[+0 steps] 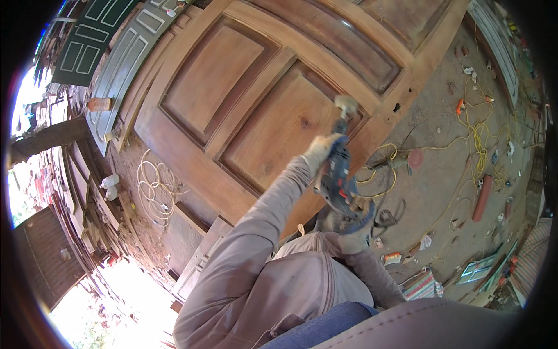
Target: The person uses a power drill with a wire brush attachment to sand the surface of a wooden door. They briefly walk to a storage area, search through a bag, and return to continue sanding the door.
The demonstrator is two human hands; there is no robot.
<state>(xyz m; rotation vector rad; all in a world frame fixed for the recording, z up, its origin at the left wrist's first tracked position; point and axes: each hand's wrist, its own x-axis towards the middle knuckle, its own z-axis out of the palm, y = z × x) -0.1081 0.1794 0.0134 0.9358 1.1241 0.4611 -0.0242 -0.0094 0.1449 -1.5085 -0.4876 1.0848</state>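
Observation:
A dark blue-black power drill (336,177) with red marks is held in both my hands. Its round, pale sanding head (346,104) is at the moulding by the corner of a recessed panel; whether it touches the wood cannot be told. My left hand (321,152), gloved, wraps the drill's front part. At the rear grip my right hand (356,235), also gloved, is closed, its fingers partly hidden. Under the drill lies a large brown panelled wooden door (279,131), with a keyhole cut near its right edge.
Green (96,35) and grey (125,64) panelled doors stand at the far left. A coiled pale cable (156,189) lies on the ground at left. Right of the door are tangled yellow cords (479,142), another power tool (381,164) with a reddish disc, and a red tube (482,198).

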